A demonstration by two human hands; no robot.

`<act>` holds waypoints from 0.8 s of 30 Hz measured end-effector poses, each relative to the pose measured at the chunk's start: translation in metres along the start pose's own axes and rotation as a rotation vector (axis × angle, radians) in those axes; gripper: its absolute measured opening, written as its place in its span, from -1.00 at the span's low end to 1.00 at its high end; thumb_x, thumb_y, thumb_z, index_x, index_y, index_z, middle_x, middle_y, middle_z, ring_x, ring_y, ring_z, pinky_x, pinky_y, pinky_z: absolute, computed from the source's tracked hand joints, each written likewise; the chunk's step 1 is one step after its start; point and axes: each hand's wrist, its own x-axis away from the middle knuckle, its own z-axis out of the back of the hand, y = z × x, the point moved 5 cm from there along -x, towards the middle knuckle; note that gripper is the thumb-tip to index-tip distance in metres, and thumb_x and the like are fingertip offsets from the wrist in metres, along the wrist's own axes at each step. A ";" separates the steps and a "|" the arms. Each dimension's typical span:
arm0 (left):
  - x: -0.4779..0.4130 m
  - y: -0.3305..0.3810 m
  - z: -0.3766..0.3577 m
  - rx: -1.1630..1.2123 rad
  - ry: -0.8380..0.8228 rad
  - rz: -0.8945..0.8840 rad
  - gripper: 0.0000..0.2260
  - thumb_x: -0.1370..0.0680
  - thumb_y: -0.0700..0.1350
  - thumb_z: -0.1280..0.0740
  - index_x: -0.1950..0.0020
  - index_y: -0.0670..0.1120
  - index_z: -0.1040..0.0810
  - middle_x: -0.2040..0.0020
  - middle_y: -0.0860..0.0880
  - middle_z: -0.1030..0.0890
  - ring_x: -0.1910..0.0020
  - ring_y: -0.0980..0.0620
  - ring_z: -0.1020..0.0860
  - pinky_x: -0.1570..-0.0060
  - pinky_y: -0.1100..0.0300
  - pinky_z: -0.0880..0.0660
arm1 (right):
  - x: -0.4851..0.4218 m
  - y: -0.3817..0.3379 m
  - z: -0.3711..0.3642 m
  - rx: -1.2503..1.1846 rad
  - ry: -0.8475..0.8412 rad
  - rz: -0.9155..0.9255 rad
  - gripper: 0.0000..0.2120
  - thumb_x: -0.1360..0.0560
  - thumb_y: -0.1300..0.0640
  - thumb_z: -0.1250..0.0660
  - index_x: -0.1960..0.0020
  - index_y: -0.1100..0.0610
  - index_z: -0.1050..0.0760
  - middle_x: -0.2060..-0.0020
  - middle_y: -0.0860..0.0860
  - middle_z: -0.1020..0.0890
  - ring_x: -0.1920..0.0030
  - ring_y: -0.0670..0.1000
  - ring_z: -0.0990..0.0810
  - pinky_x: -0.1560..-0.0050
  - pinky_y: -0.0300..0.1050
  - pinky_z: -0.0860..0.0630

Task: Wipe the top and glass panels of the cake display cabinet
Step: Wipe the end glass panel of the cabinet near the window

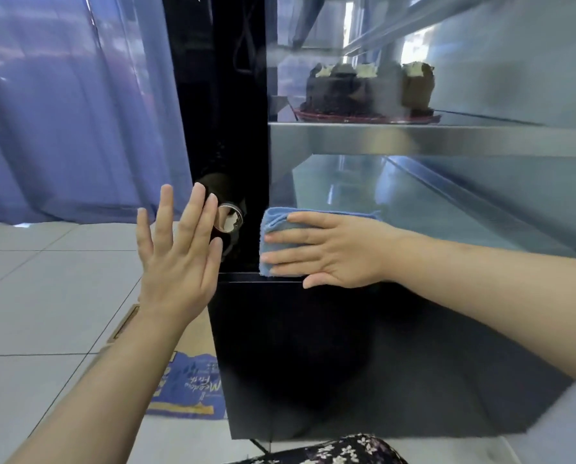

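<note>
The cake display cabinet (313, 356) fills the right half of the view, with a black frame and base and a large front glass panel (447, 202). My right hand (326, 251) lies flat with straight fingers on a folded blue cloth (274, 219), pressing it against the lower left corner of the glass. My left hand (179, 249) is raised with fingers spread beside the cabinet's black corner post (226, 95), close to a round metal fitting (228, 221); it holds nothing. Whether it touches the post is unclear.
A dark chocolate cake (367, 90) on a red board sits on the steel shelf (413, 139) inside. A blue curtain (72, 105) hangs at left. A flattened cardboard box (189, 386) lies on the white tiled floor (45, 289) beside the base. My floral-patterned clothing (340, 452) shows at the bottom.
</note>
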 end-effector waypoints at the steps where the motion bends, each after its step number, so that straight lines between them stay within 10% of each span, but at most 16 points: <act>1: -0.001 -0.001 0.001 -0.023 0.003 -0.004 -0.55 -0.63 -0.07 -0.07 -0.52 -0.10 -0.16 -0.52 -0.06 -0.18 -0.50 -0.21 -0.08 -0.42 -0.24 -0.03 | -0.002 0.012 0.004 0.045 0.028 0.004 -0.53 -0.64 -0.10 0.08 -0.52 -0.04 -0.11 -0.50 -0.14 -0.16 -0.51 -0.02 -0.05 -0.50 0.05 0.21; 7: -0.006 -0.002 0.009 0.008 0.038 0.029 -0.59 -0.64 -0.06 -0.05 -0.49 -0.06 -0.22 -0.51 -0.06 -0.19 -0.50 -0.19 -0.09 -0.41 -0.23 0.00 | -0.018 0.004 0.015 -0.045 0.198 -0.415 -0.51 -0.64 -0.15 0.05 -0.53 -0.05 -0.09 -0.50 -0.12 -0.16 -0.51 0.03 -0.10 -0.47 0.10 0.09; 15: -0.043 -0.008 0.020 0.036 0.040 0.033 -0.57 -0.62 -0.05 -0.05 -0.49 -0.07 -0.22 -0.51 -0.04 -0.17 -0.51 -0.15 -0.06 -0.43 -0.18 0.04 | 0.029 0.027 0.008 0.018 0.117 -0.096 -0.54 -0.63 -0.08 -0.05 -0.51 -0.04 -0.15 -0.48 -0.17 -0.20 -0.50 -0.04 -0.12 -0.48 0.06 0.03; 22: -0.107 -0.015 0.034 0.060 0.109 0.045 -0.53 -0.60 -0.04 -0.07 -0.52 -0.04 -0.16 -0.53 -0.03 -0.13 -0.52 -0.09 -0.06 -0.44 -0.13 0.07 | -0.012 0.130 0.078 0.153 0.420 -0.814 -0.56 -0.65 -0.05 0.03 -0.52 -0.02 -0.14 -0.49 -0.03 -0.22 -0.49 0.13 -0.16 -0.45 0.22 -0.07; 24: -0.106 -0.015 0.031 0.048 0.111 0.048 -0.53 -0.60 -0.03 -0.06 -0.52 -0.03 -0.14 -0.53 -0.04 -0.13 -0.52 -0.09 -0.07 -0.44 -0.15 0.07 | -0.019 0.100 0.063 0.143 0.376 -0.780 -0.55 -0.65 -0.04 0.03 -0.52 -0.02 -0.13 -0.49 -0.03 -0.21 -0.49 0.14 -0.15 -0.44 0.24 -0.09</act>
